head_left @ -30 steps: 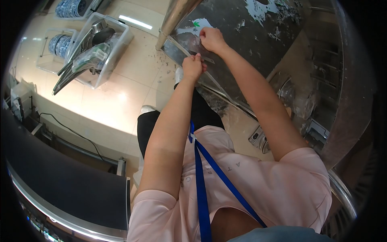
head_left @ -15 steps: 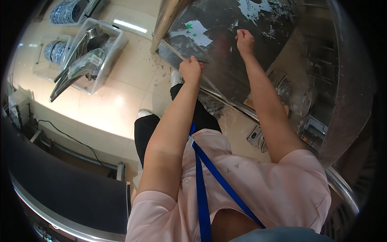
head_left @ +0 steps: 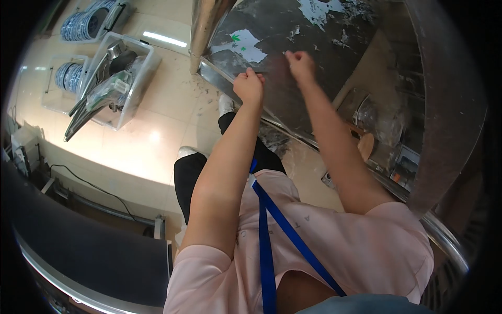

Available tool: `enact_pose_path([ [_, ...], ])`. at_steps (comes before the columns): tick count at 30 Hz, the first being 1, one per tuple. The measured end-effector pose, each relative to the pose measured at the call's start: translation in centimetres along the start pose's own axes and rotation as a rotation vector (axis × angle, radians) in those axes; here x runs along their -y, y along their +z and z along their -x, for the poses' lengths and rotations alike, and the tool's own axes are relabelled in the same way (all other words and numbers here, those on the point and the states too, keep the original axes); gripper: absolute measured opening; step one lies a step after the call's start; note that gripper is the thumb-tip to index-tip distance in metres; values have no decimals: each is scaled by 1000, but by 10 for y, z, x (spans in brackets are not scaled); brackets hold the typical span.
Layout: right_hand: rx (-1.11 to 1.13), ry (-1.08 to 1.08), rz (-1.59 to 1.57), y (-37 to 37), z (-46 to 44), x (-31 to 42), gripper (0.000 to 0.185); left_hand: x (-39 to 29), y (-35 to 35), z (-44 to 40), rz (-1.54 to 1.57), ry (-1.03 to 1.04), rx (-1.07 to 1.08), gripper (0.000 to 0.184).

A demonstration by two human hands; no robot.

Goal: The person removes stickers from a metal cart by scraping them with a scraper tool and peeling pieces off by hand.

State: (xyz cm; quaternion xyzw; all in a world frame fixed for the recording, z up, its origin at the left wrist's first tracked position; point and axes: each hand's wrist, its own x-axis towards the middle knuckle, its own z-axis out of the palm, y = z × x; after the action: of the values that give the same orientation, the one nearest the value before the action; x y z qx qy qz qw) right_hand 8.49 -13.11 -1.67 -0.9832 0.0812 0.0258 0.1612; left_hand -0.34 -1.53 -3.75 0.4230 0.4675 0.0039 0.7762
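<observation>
One head-worn camera looks forward and steeply down, close above the pink shirt (head_left: 334, 235) and farther from the left hand (head_left: 249, 86) and right hand (head_left: 301, 67); its wide, dark-cornered view reaches the floor (head_left: 172, 97).

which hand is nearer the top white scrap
Right: the right hand is below the scrap in view, apart from it; the left hand is lower and farther left.

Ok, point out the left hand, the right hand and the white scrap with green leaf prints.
Left hand (head_left: 249, 88): head view, back of the hand.
Right hand (head_left: 302, 68): head view, middle of the hand.
White scrap (head_left: 252, 47): head view, its pale middle.
</observation>
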Motion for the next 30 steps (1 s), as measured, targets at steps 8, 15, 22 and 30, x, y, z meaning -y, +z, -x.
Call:
enact_pose_path([
  [8,655,739,-1160,34,54,18,19,-5,9,-7,31,-93,-36,25],
  [15,710,818,-1161,33,36,34,22,-17,5,-23,210,-340,-48,22],
  [22,645,933,-1185,45,26,23,16,-31,3,-13,132,-318,-62,18],
  [30,630,863,-1163,36,27,31,13,-28,3,-23,27,-254,-133,14],
])
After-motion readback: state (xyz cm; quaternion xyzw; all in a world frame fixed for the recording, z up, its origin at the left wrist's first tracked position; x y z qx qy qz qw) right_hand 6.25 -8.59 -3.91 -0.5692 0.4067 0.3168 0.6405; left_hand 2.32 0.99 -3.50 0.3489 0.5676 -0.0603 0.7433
